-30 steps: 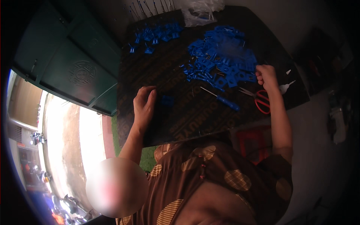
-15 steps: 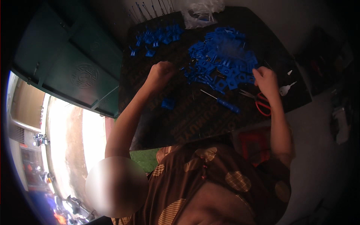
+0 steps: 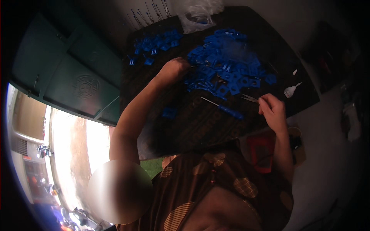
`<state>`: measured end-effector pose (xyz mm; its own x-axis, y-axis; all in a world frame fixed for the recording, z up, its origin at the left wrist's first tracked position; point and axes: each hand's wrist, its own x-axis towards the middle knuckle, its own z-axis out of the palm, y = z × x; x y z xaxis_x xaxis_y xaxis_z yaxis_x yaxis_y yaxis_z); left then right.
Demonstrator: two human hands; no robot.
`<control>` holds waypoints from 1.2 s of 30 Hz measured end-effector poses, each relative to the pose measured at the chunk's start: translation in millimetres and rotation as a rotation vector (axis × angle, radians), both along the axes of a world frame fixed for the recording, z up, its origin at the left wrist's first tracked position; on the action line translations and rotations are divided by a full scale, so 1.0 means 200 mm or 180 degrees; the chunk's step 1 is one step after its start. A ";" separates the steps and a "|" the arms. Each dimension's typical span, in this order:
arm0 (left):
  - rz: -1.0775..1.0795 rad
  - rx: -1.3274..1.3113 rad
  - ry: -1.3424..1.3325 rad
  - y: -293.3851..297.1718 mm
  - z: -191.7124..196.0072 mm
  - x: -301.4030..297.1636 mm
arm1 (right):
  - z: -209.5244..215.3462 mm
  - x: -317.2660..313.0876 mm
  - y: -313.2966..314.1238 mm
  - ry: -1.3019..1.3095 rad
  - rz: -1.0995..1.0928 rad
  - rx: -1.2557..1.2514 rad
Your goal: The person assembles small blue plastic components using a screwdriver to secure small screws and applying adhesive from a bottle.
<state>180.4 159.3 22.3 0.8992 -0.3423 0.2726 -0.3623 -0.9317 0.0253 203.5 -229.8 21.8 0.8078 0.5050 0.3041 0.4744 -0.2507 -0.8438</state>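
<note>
My left hand [image 3: 175, 69] is closed at the left edge of a heap of blue plastic parts [image 3: 241, 57]; whatever its fingers hold is hidden. At the right side of the table, my right hand [image 3: 273, 107] has its bent fingers around the handle end of a pair of scissors [image 3: 250, 99]. Only the metal blades show, pointing left toward the heap. Between my hands lies a screwdriver [image 3: 230, 111] with a blue handle, its shaft pointing up and left. A single blue part [image 3: 169, 112] sits nearer to me, below my left hand.
Blue pieces [image 3: 158, 41] form a smaller group at the far left of the dark table [image 3: 181, 134]. Thin rods with springs [image 3: 152, 13] stand behind them, beside a clear plastic bag [image 3: 198, 15]. A white nozzle bottle [image 3: 291, 91] and its cap [image 3: 295, 72] lie far right.
My right hand has come down from the heap's right edge onto the scissors, covering their red handles. My left hand has shifted right, up to the heap. The whole view has tilted slightly.
</note>
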 end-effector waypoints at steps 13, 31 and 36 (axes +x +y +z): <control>-0.0047 -0.0299 0.0076 0.03 -0.04 0.03 | -0.05 -0.03 -0.06 -0.0001 -0.0145 0.0118; 0.1669 -0.2283 0.0633 -0.16 0.15 -0.03 | -0.05 -0.12 0.08 0.0149 0.0158 0.0700; 0.0914 -0.4781 0.0951 -0.41 0.24 -0.35 | 0.01 -0.25 0.29 -0.0719 0.0305 0.0807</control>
<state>109.7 76.9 70.9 0.9663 0.2573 0.0004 0.0052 -0.0209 0.9998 154.2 -171.1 23.1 0.6583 0.4609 0.5952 0.6675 0.0082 -0.7446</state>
